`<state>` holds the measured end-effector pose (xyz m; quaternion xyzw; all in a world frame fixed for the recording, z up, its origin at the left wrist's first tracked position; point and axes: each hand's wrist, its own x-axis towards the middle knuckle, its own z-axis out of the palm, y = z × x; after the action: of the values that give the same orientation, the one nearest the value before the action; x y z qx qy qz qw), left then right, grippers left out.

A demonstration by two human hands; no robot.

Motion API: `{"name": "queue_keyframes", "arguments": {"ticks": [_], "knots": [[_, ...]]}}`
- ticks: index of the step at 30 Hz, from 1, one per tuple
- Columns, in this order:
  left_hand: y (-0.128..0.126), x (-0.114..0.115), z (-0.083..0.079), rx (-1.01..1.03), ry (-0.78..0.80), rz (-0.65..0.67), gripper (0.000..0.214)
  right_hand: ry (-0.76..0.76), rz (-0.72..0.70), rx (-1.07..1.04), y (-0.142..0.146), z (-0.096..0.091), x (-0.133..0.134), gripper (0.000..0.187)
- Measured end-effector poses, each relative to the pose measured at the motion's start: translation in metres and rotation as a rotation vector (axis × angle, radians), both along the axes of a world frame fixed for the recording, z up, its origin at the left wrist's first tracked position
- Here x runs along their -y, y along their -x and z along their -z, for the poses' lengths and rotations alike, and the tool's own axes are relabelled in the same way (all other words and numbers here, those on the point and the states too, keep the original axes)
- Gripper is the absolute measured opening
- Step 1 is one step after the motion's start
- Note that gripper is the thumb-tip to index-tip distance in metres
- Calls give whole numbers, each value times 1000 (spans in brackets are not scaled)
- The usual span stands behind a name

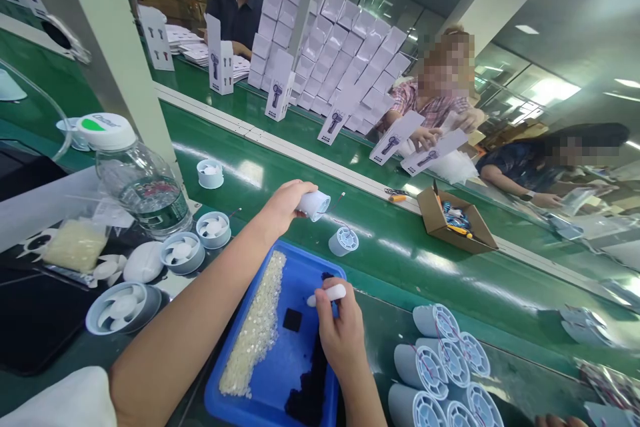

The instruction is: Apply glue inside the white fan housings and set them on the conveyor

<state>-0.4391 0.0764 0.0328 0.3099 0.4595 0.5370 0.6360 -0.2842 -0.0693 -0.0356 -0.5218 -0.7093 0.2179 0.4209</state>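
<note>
My left hand (285,203) reaches out over the green conveyor belt (400,247) and grips a pale round fan housing (315,205) with thin wires trailing from it. A second fan housing (343,241) stands on the belt just beside it. My right hand (340,330) hovers over a blue tray (295,353), its fingers closed on a small white cylindrical tool (327,293). The tray holds a strip of small whitish pads (257,327) and dark foam pieces (310,380).
Several fan housings (440,367) lie at lower right, and fan parts with blades (183,252) sit at left by a clear plastic bottle (143,180). A cardboard box (453,220) with tools rests on the belt. Across it, other people handle white cartons (335,47).
</note>
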Motion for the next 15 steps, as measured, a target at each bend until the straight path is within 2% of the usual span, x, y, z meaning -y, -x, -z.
{"name": "queue_keyframes", "arguments": {"ticks": [7,15], "knots": [[2,8,-18,-52,-37,28,26,-106,94,-70,-1,4,3,6],[1,12,-22,-78,-41,36,25,-49,66,-36,1,2,0,8]]}}
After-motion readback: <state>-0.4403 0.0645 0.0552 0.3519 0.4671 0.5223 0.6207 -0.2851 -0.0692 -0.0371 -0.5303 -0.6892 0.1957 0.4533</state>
